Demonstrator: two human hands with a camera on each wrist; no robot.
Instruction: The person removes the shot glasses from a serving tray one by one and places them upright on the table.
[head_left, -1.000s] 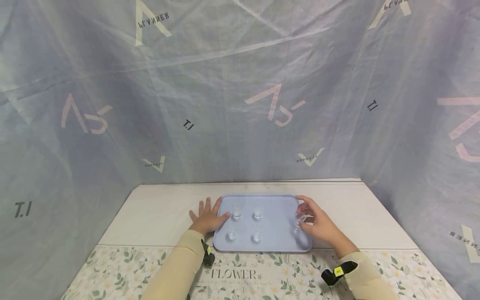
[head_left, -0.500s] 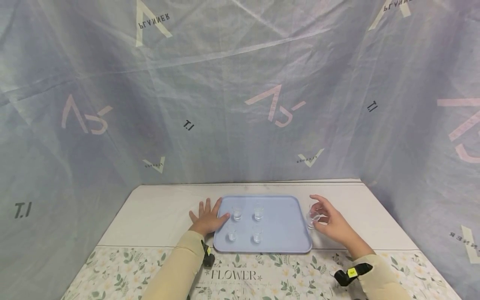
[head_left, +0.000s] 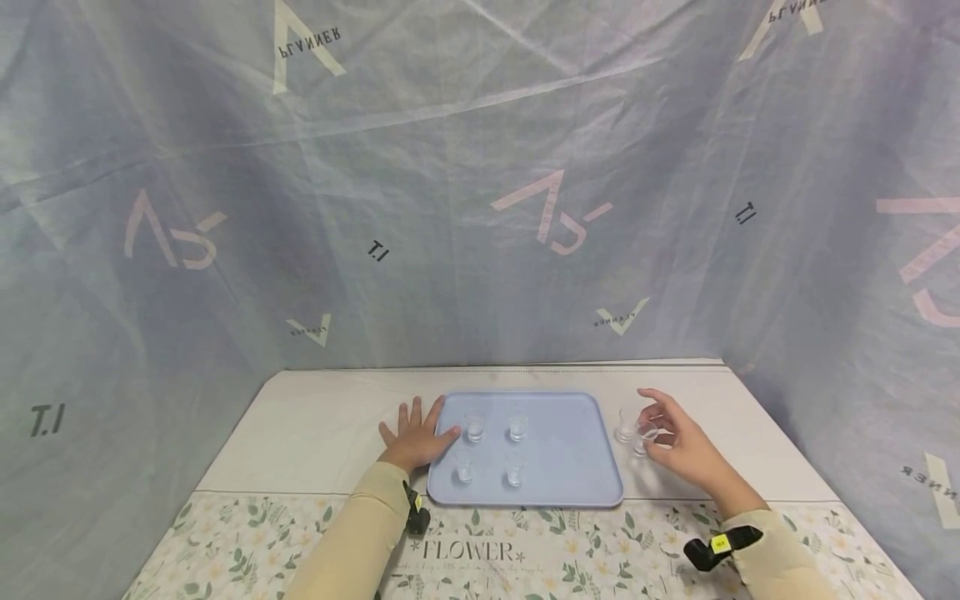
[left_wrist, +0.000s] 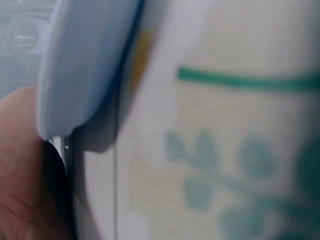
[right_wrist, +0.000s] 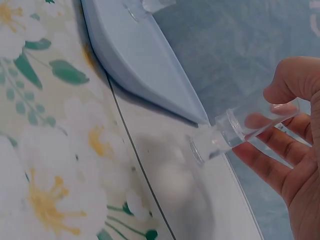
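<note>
two clear plastic cups [head_left: 624, 432] are off the blue rectangular tray [head_left: 566, 450], one cup [head_left: 642, 443] pinched by the right hand [head_left: 682, 446]; four cups [head_left: 517, 430] remain, the left hand [head_left: 415, 440] spread at the tray's edge.

Right hand [right_wrist: 298, 175] holds clear cup [right_wrist: 255, 114] between thumb and curled fingers, cup tilted in view, base pointing away from palm. Second clear cup [right_wrist: 206, 144] just past held cup's base; whether touching, cannot tell. Farther out from fingertips: rounded corner of pale blue tray [right_wrist: 150, 82], another clear cup [right_wrist: 145, 9] on it, cut off by view edge. White cloth strip [right_wrist: 155, 150] below fingertips, soft shadow on it; floral cloth [right_wrist: 60, 145] farthest from hand. Grey-blue backdrop [right_wrist: 210, 50] behind fingers.
</note>
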